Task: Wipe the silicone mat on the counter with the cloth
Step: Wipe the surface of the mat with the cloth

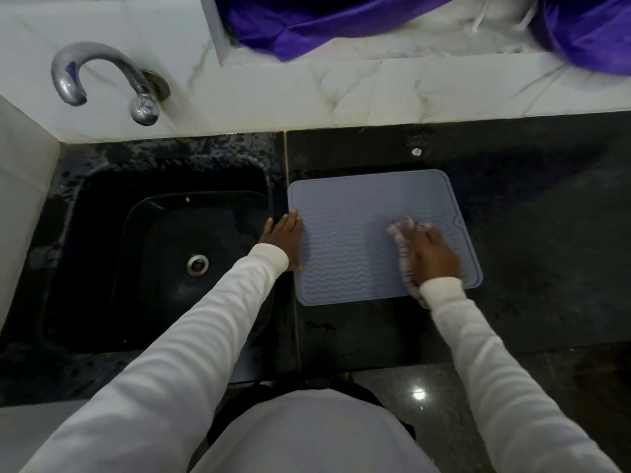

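A grey-blue silicone mat (355, 213) with wavy ridges lies flat on the black counter, just right of the sink. My left hand (284, 240) rests flat with fingers spread on the mat's left edge, holding nothing. My right hand (435, 256) presses a pale striped cloth (404, 249) onto the right half of the mat. The cloth is bunched and blurred; part of it sticks out beyond my fingertips and part trails under my wrist.
A black sink (164, 254) with a metal drain (197, 264) sits to the left, under a chrome tap (102, 80). The black counter (546, 240) stretches right of the mat. A purple fabric (307, 25) lies on the white ledge behind.
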A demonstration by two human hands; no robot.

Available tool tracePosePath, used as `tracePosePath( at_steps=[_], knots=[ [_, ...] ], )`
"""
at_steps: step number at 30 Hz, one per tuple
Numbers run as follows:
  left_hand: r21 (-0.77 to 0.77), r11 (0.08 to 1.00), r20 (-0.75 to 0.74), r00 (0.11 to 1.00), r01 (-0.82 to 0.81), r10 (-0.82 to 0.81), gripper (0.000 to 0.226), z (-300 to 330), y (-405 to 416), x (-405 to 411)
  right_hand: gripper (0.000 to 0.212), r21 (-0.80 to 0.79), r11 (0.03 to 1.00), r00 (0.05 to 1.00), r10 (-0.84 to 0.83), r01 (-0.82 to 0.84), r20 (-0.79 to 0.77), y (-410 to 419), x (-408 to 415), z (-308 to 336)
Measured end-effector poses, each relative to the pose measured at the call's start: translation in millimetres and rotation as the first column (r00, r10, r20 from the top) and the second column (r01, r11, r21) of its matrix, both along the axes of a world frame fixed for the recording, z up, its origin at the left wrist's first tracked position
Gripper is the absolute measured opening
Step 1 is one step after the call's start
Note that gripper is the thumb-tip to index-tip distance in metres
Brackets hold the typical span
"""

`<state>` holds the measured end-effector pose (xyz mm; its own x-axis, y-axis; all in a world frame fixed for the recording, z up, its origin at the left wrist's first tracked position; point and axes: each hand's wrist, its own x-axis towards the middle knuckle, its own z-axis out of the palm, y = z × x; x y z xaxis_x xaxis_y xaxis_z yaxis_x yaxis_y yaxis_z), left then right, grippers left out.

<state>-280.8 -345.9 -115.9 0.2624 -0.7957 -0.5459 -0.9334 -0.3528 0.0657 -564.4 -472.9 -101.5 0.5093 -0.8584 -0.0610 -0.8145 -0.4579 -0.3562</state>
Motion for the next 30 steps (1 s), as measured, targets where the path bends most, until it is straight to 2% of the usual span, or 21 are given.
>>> tracePosePath(
  at_steps=[3,5,7,9,13,18,21,26,30],
  knots=[
    [-0.016,1.0,-0.006,1.0,0.0,0.0,0.114,0,1,1,0.054,-0.011,0.979,0.97,0.202,-0.203,0.136,46,75,7],
    [-0.028,1.0,-0.01,1.0,-0.003,0.003,0.113,0,2,2,0.046,0.031,0.958,0.957,0.281,-0.284,0.065,75,122,-8],
    [-0.029,1.0,-0.007,1.0,-0.001,0.0,0.112,-1,3,4,0.051,0.088,0.965,0.966,0.253,-0.248,-0.049,91,150,-30],
    [-0.029,1.0,-0.003,1.0,0.002,-0.002,0.113,-3,3,5,0.054,0.08,0.971,0.968,0.232,-0.225,-0.096,89,153,-48],
    [0.0,1.0,-0.013,1.0,0.012,-0.012,0.114,-1,1,6,0.052,-0.001,0.954,0.948,0.299,-0.301,-0.107,65,130,-54],
    [0.008,1.0,-0.028,1.0,0.014,-0.014,0.113,1,3,7,0.055,-0.108,0.985,0.988,0.128,-0.137,-0.088,29,73,-54],
    [-0.008,1.0,-0.051,0.999,0.002,-0.002,0.112,2,5,7,0.054,-0.13,0.988,0.989,0.059,-0.077,-0.134,3,35,-50],
    [-0.011,1.0,-0.061,0.998,-0.012,0.011,0.113,1,5,6,0.047,-0.12,0.99,0.983,-0.088,0.069,-0.162,-38,-17,-38],
    [-0.032,0.999,-0.075,0.997,-0.02,0.018,0.114,0,5,5,0.045,-0.066,0.981,0.972,-0.188,0.181,-0.14,-44,-16,-29]
  ],
)
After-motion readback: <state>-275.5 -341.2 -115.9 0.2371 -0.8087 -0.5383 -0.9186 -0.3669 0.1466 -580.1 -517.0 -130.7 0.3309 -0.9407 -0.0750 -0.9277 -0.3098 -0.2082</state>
